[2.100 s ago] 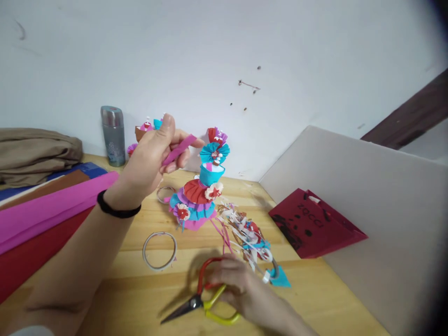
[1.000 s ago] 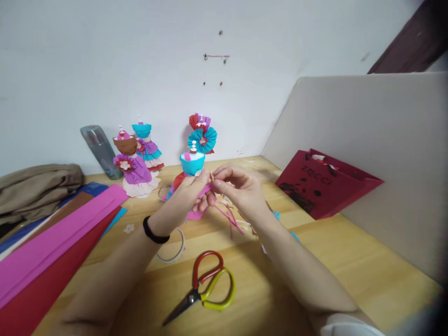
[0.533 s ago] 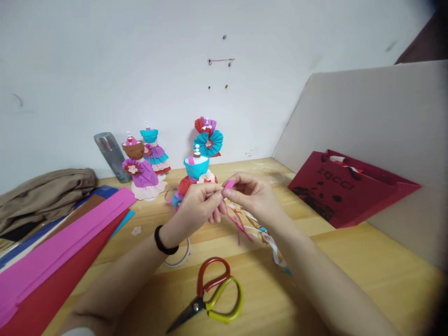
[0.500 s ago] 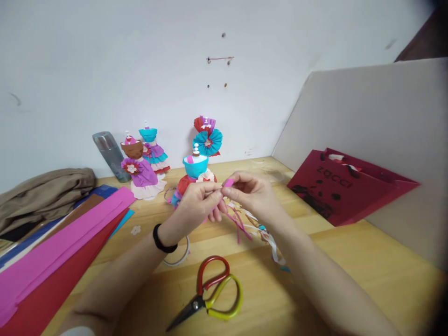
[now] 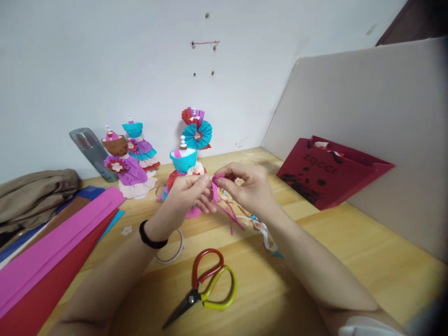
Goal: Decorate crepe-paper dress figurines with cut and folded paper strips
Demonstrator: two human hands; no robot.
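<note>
A short pink paper strip (image 5: 214, 190) hangs between my hands over the table. My right hand (image 5: 247, 186) pinches its upper end between thumb and forefinger, where the strip looks folded. With thumb and forefinger pressed together at the strip's left side, my left hand (image 5: 189, 193) is closed on it too; its other fingers curl loosely below. Just behind my left hand stands a small dress form in a turquoise paper top (image 5: 184, 161), its lower part covered by the hand. Thin pink strips (image 5: 231, 219) lie under my right hand.
Open-bladed scissors (image 5: 193, 297) lie in front, beside a white tape ring (image 5: 180, 249). Coloured paper sheets (image 5: 70, 242) and brown cloth (image 5: 38, 191) occupy the left. Dressed figures (image 5: 131, 170) and a tilted flask (image 5: 93, 151) stand behind. A red bag (image 5: 315, 172) leans at right.
The pink strip now hangs down in plain sight, where before only its tip showed above the fingers. My left thumb has drawn slightly away from my right fingers. The whole view has shifted.
</note>
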